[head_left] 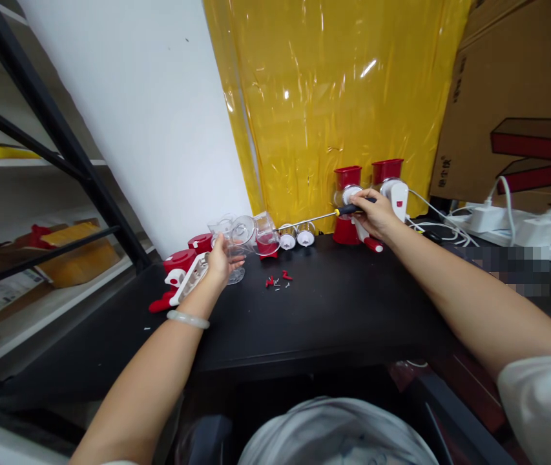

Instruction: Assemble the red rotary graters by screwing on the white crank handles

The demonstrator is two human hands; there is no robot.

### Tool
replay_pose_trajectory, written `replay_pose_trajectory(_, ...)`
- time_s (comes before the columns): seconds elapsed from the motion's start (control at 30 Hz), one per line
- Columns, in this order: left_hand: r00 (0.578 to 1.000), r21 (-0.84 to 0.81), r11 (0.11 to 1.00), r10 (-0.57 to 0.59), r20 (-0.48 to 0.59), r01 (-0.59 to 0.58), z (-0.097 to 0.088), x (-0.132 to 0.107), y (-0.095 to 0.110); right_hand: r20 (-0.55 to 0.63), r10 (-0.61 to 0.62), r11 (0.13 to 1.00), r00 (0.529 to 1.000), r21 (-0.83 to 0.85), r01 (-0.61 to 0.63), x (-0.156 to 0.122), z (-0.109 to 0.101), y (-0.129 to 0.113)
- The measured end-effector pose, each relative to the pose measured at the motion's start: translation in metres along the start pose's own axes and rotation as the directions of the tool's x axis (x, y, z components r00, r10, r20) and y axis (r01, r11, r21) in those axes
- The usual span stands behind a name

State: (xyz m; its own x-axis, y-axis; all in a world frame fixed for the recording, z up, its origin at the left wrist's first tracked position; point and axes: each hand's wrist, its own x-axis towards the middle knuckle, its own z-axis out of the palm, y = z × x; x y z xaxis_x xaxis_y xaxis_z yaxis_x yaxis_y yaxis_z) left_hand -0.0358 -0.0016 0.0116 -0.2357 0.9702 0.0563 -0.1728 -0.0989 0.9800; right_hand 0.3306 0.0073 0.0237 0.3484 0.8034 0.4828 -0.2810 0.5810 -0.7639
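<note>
My left hand [221,263] is wrapped round a clear plastic housing [249,234] with a red part at its right end, held just above the black table [343,310]. My right hand [376,213] grips the black and yellow handle of a screwdriver [321,217]. Its metal shaft points left toward the clear housing. A few small red clips and screws [278,281] lie on the table between my hands. Two assembled red and white grinders [376,194] stand behind my right hand.
A red and white grinder body [178,281] lies by my left wrist. Two small white drums [297,237] sit at the back. A white power strip with cables [498,223] is at the right, below a cardboard box [522,97]. Yellow plastic sheet [333,97] hangs behind. Black shelving [52,194] stands left.
</note>
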Motion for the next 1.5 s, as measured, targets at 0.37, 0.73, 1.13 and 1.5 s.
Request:
replay_pose_trajectory(0.37,0.999,0.011,0.999,-0.030,0.013,0.030,0.0032,-0.0045,-0.0015,0.011,-0.024,0.999,1.000,-0.023,0.024,-0.0014,0.0033,-0.0002)
replay_pose_trajectory(0.73,0.999,0.003,1.000,-0.031,0.014,0.031,0.0020,-0.0013,-0.0031,-0.018,-0.032,0.999,0.999,-0.033,0.031,-0.0018,0.0056,0.0012)
replay_pose_trajectory(1.13,0.999,-0.006,1.000,-0.026,0.035,0.026,0.0006,-0.0013,-0.0028,0.018,-0.028,0.999,0.999,-0.027,0.028,-0.0036,0.0053,-0.0009)
replay_pose_trajectory(1.5,1.000,-0.002,1.000,-0.013,0.001,0.013,0.0013,0.0001,-0.0041,0.079,-0.020,0.999,0.997,-0.030,0.022,-0.0022,-0.0012,-0.0004)
